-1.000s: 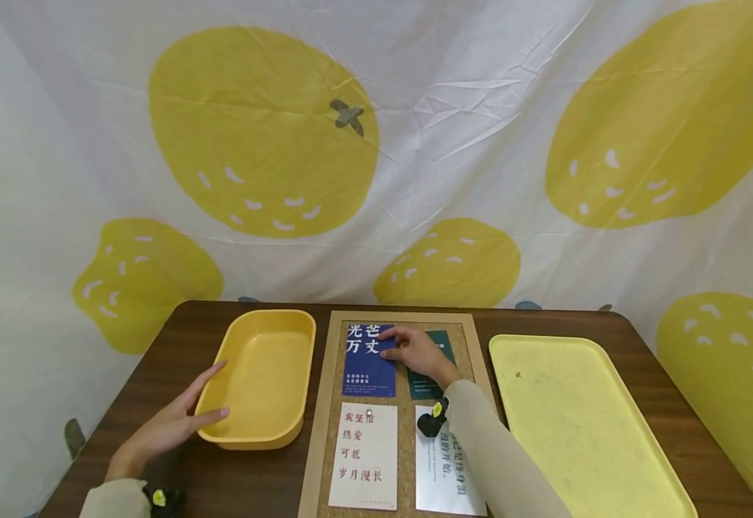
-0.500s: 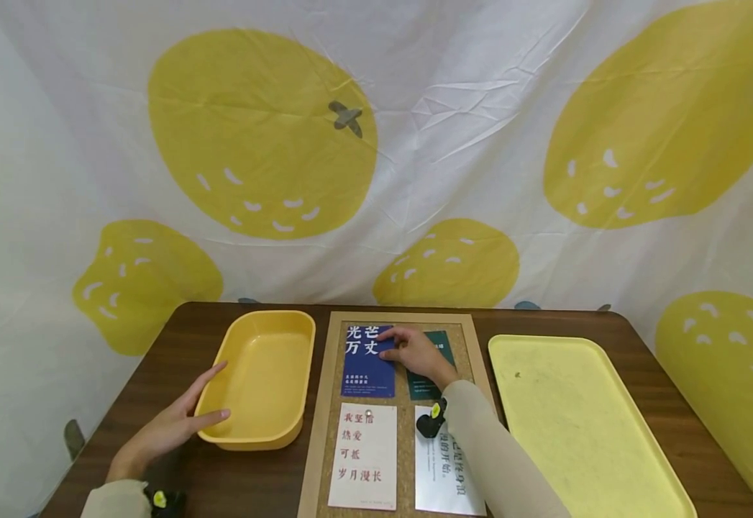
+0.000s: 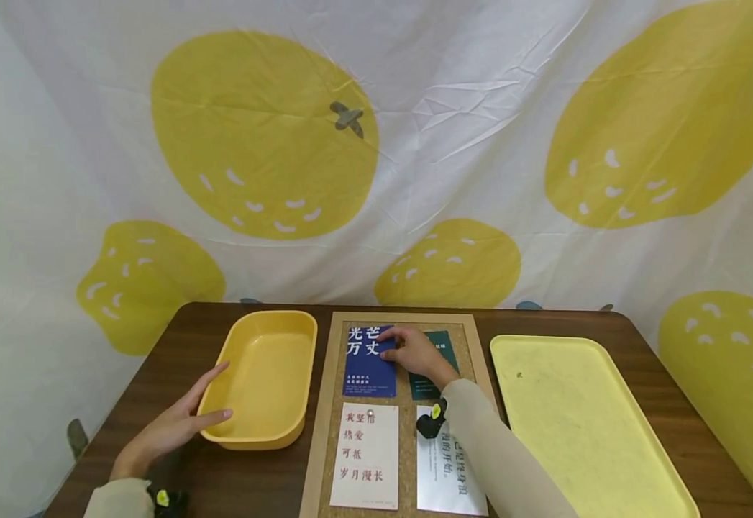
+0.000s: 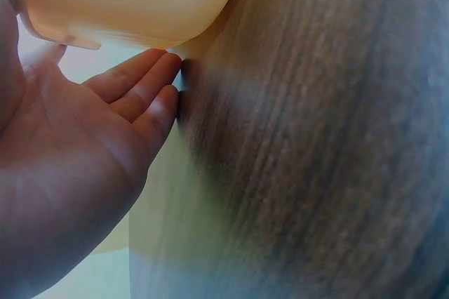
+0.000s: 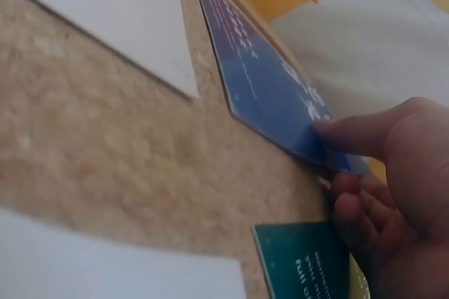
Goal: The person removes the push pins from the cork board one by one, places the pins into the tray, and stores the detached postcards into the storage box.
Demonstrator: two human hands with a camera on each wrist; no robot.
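My right hand (image 3: 415, 352) is at the upper right part of a blue postcard (image 3: 367, 367) on a framed cork board (image 3: 405, 446). In the right wrist view the thumb lies on the card's face and curled fingers sit at its edge; any pin under them is hidden. A green postcard (image 5: 302, 257) lies partly beneath that hand. My left hand (image 3: 172, 428) holds the near left side of a deep yellow basin (image 3: 262, 378), thumb and a finger over the rim. Other fingers (image 4: 158, 106) show outside its wall, near the table.
A white postcard with red writing (image 3: 364, 467), with a small pin near its top, and a silvery postcard (image 3: 437, 467) are on the board's near half. A pale yellow tray (image 3: 590, 424) lies to the right. A lemon-print cloth (image 3: 415, 165) hangs behind the table (image 3: 221, 489).
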